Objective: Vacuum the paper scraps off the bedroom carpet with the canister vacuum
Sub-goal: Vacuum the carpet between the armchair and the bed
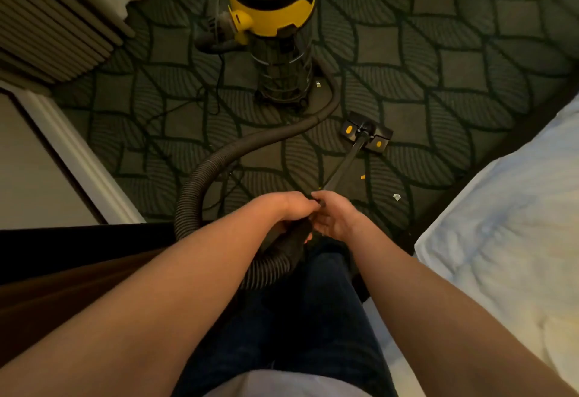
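Note:
A yellow and steel canister vacuum (275, 30) stands on the dark patterned carpet (438, 67) ahead of me. Its ribbed hose (238, 149) curls left and back to the black handle at my waist. My left hand (291, 211) grips that handle from above. My right hand (333, 218) holds the wand (344, 164) just in front of it, fingers curled round the tube. The black floor head (365, 131) with yellow marks lies flat on the carpet. Paper scraps lie nearby: a white one (396, 197), an orange one (362, 177), and a pale one (318, 84) beside the canister.
A bed with white bedding (507, 224) fills the right side. At left are a white door frame (78, 158), a ribbed panel (53, 26) and a dark wooden surface (62, 265). A thin power cord (216, 92) trails left of the canister.

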Demonstrator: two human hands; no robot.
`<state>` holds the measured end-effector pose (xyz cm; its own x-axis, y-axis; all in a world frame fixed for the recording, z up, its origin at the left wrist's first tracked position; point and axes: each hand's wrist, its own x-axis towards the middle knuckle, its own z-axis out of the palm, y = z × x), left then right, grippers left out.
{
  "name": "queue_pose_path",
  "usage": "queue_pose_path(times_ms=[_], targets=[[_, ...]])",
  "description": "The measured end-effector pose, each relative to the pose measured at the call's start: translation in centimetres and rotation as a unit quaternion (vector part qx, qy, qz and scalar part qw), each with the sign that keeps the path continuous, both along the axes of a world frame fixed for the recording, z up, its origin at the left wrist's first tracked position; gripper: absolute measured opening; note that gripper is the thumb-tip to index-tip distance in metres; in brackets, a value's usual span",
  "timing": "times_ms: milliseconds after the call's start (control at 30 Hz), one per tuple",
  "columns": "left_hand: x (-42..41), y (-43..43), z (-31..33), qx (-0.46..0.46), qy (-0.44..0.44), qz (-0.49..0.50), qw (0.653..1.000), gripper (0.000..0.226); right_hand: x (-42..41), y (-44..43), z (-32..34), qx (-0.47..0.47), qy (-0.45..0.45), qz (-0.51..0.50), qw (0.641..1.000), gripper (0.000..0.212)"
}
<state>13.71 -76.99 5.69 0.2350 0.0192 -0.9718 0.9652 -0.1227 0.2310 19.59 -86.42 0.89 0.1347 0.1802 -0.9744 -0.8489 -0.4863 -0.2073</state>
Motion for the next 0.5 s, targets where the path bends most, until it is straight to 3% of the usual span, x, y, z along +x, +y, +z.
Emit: queue_pose_path(times_ms=[133,333,400,500], targets=[[3.9,2.7,3.3,0.029,0.005,-0.103,0.994,0.038,1.9,1.9,2.3,0.025,-0.019,-0.004,1.0,0.031],[12.0,7.0,9.2,0.005,0.025,-0.206,0.978,0.04,7.7,5.6,4.6,0.031,-0.073,-0.022,0.997,0.046],[15.1,8.4,11.7,0.028,0.0,-0.236,0.971,0.039,10.7,6.9,2.9,0.052,-0.083,-0.037,0.994,0.043],[18.7,10.1,14.4,0.055,-0.043,-0.248,0.966,0.045,13.2,8.6,7.9,0.064,-0.073,-0.057,0.994,0.044]])
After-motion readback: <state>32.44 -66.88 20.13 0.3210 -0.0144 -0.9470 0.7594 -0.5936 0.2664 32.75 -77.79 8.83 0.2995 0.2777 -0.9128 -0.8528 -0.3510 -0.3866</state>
